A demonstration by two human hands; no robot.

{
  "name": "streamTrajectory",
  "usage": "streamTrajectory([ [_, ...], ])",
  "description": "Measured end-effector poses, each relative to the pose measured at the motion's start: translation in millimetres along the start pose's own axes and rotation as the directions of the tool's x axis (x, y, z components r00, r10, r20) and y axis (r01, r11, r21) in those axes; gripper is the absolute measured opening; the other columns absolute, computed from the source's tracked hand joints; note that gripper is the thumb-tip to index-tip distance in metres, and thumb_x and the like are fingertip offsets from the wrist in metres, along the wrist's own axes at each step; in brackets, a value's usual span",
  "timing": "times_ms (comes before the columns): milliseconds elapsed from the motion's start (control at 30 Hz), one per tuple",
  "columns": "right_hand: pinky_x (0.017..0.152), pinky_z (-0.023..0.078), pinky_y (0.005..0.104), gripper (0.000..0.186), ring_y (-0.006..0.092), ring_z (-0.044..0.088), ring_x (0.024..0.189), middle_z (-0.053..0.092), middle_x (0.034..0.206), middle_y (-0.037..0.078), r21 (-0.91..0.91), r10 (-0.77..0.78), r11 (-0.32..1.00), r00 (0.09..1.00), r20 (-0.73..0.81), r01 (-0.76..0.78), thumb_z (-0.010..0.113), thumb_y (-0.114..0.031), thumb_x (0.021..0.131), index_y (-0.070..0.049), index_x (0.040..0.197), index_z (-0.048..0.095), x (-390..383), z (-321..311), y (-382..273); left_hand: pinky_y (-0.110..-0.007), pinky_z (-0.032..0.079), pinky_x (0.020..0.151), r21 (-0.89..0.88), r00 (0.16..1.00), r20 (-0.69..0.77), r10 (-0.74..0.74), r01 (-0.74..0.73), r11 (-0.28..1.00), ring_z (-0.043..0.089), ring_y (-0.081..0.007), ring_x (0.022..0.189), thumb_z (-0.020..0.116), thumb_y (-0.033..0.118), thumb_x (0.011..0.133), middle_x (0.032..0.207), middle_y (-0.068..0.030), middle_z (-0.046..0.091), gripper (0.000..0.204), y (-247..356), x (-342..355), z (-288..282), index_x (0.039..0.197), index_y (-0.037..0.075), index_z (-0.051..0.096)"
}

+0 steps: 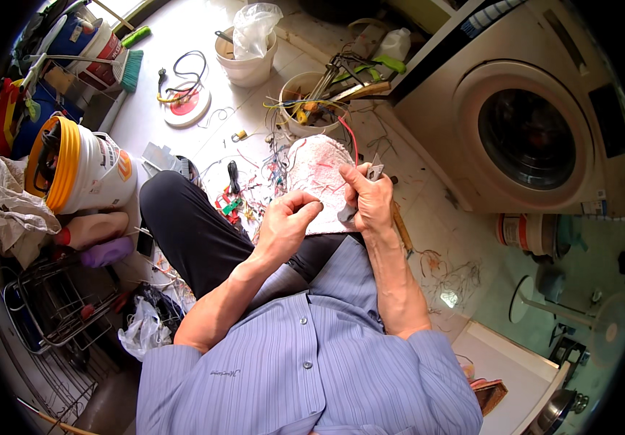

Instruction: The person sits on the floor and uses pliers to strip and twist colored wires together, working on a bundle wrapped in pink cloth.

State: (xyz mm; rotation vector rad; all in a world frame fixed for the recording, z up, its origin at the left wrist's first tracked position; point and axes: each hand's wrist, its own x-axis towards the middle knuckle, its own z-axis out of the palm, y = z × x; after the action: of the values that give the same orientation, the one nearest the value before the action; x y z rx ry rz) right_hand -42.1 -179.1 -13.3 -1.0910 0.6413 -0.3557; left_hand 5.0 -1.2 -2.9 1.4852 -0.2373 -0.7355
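Note:
My right hand (372,199) is closed around a grey knife (346,212). Its pointed metal tip sticks up past my fingers. A red wire (353,136) rises beside my right thumb and curves toward a bucket; whether the thumb pins it is unclear. My left hand (288,221) sits a little to the left, thumb and forefinger pinched together. Anything between those fingertips is too small to make out. Below and between both hands, a pink towel (319,163) lies over my knee, with thin wire scraps on it.
Ahead stands a bucket (288,94) of tools and wires, near a pale bucket (248,70) holding a plastic bag. Wire scraps (243,196) litter the floor. A washing machine (465,138) stands at right. On the left are a white-and-yellow bucket (102,174) and a wire rack (58,297).

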Motion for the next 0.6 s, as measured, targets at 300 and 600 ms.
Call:
streamTrajectory([
  [300,0.044,0.031,0.0244,0.029,0.0075,0.043,0.045,0.053,0.055,-0.001,0.025,-0.055,0.998,0.998,-0.043,0.056,0.084,-0.013,0.085,-0.01,0.071,0.058,2,3,3,-0.028,0.045,0.06,0.141,0.995,-0.046,0.086,-0.079,0.987,0.056,-0.0089,0.066,0.067,0.012,0.092,0.071,-0.0032,0.063,0.014,-2,2,2,0.093,-0.002,0.07],
  [600,0.047,0.033,0.0248,0.03,0.0062,0.043,0.05,0.051,0.058,-0.003,-0.228,-0.233,0.951,0.968,-0.091,0.207,0.084,-0.012,0.083,-0.007,0.069,0.057,9,7,-9,-0.035,0.05,0.06,0.487,0.87,-0.021,0.492,-0.421,0.765,0.065,-0.0282,0.064,0.068,0.007,0.089,0.076,-0.0162,0.068,0.008,7,9,10,0.089,0.0,0.07],
])
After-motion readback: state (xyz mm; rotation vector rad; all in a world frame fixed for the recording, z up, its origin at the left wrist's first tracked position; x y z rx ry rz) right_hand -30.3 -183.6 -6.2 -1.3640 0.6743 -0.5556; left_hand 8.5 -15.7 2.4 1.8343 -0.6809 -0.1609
